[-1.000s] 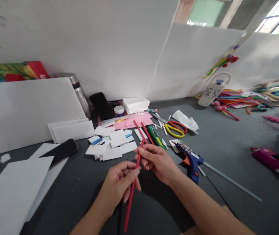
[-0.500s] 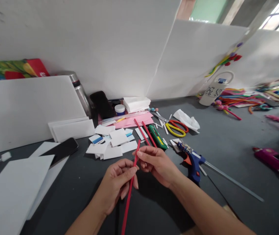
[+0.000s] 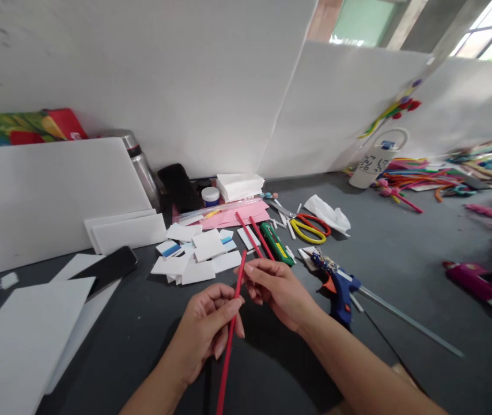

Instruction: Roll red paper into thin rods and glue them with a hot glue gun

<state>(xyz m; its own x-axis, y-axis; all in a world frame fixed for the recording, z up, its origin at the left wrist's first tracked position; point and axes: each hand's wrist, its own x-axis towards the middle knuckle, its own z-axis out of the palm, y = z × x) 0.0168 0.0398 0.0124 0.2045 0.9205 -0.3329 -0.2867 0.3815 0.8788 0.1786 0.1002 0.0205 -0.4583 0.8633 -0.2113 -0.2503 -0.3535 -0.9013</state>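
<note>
A long, thin red stick [image 3: 227, 360] slants up from the bottom edge of the view. My left hand [image 3: 207, 328] pinches it about midway, thumb on top and fingers curled beneath. Close to its upper end, my right hand [image 3: 274, 288] is closed with thumb and fingertips on the stick. Just beyond my hands, two more red sticks [image 3: 260, 233] lie side by side on the table. Left of these is a loose pile of white card pieces [image 3: 198, 271], a few with blue patches. A green utility knife [image 3: 277, 245] rests beside the red sticks.
Scissors [image 3: 309, 229] with red and yellow handles and a blue glue gun [image 3: 341, 294] with a long glue stick lie rightward. A magenta glue gun [image 3: 479, 285] is farther right. White boards [image 3: 30, 340] and a phone [image 3: 110, 266] lie left. A white bottle [image 3: 369, 167] stands behind.
Both hands keep nearly the same hold on the red stick. The whole view has shifted slightly; nothing on the table has visibly moved.
</note>
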